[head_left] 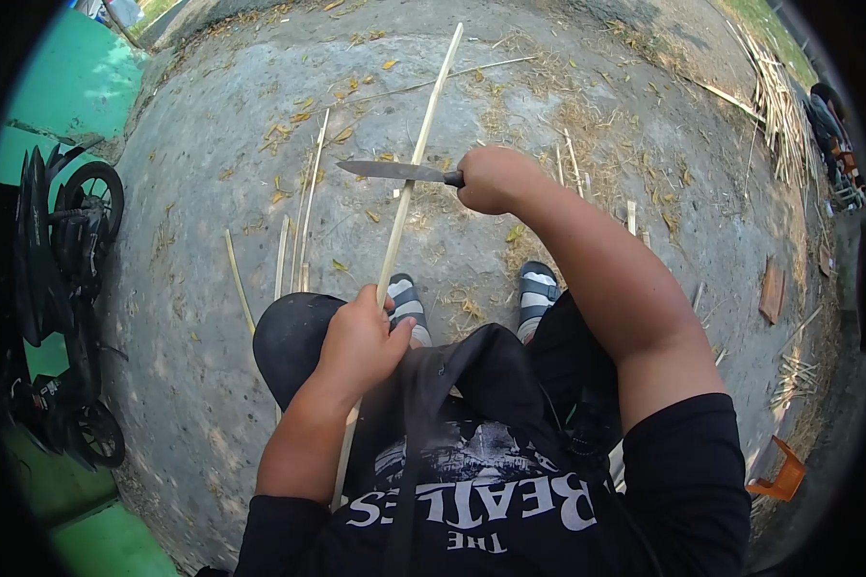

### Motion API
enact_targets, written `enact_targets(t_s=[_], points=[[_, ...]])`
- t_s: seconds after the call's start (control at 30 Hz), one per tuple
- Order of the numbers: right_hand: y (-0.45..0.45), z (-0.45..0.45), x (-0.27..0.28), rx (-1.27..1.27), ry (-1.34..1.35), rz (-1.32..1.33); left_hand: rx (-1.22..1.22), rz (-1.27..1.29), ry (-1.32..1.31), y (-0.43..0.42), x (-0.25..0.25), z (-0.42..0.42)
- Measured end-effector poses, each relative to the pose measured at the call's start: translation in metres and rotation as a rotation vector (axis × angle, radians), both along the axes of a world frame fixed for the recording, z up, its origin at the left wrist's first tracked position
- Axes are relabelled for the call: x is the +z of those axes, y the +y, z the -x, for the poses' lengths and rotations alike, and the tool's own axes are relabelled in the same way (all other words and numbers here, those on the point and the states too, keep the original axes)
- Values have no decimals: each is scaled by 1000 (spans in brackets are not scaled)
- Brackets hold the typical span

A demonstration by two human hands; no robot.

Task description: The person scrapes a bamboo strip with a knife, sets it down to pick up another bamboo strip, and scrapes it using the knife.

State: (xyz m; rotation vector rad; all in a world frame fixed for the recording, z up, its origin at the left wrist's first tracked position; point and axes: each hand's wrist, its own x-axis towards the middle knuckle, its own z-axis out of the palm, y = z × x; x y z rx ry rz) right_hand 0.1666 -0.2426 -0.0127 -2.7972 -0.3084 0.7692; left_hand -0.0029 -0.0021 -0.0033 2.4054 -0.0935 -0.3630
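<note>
A long pale bamboo strip (424,132) runs from my lap up and away, past the middle of the view. My left hand (364,337) is closed around its lower part, just above my knee. In my right hand (496,180) is the dark handle of a knife (380,169), gripped in a fist. The blade points left and lies across the strip, seemingly touching it, well above my left hand. The strip's lower end passes beneath my left forearm.
Several thin strips (313,183) lie on the concrete ground (183,288) to the left. A large pile of strips (777,120) is at the far right. A motorbike (72,288) stands at left, an orange plastic object (779,471) at lower right. Dry leaves are scattered about.
</note>
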Motion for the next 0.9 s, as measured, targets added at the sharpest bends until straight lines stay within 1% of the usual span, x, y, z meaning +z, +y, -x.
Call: enact_targets(t_s=[0.07, 0.17, 0.27, 0.33, 0.4, 0.5, 0.53, 0.63, 0.67, 0.77, 0.8, 0.9], points=[[2, 4, 1, -21, -25, -56, 6, 3, 17, -1, 2, -2], [8, 21, 14, 95, -54, -36, 9, 8, 10, -3, 2, 0], [-9, -5, -7, -59, -14, -30, -9, -2, 0, -1, 1, 6], [-12, -9, -10, -89, -29, -72, -53, -17, 7, -2, 0, 1], [-14, -3, -7, -101, -59, -131, -1, -12, 14, -4, 2, -1], [4, 15, 6, 66, -7, -53, 34, -3, 38, -6, 5, -1], [7, 20, 13, 75, -13, -77, 35, 1, 43, -6, 5, -2], [-12, -4, -2, -44, -10, -38, -23, 6, 15, -4, 3, 0], [-18, -14, -14, -123, 29, -46, -26, -2, 20, -4, 4, 0], [-10, -6, -10, -108, -27, -117, -27, -15, 37, -4, 4, -1], [-6, 0, -1, -23, -22, -95, -11, -6, 35, -4, 4, 0], [-2, 10, 13, 41, -32, -44, -24, 19, 22, -4, 3, -1]])
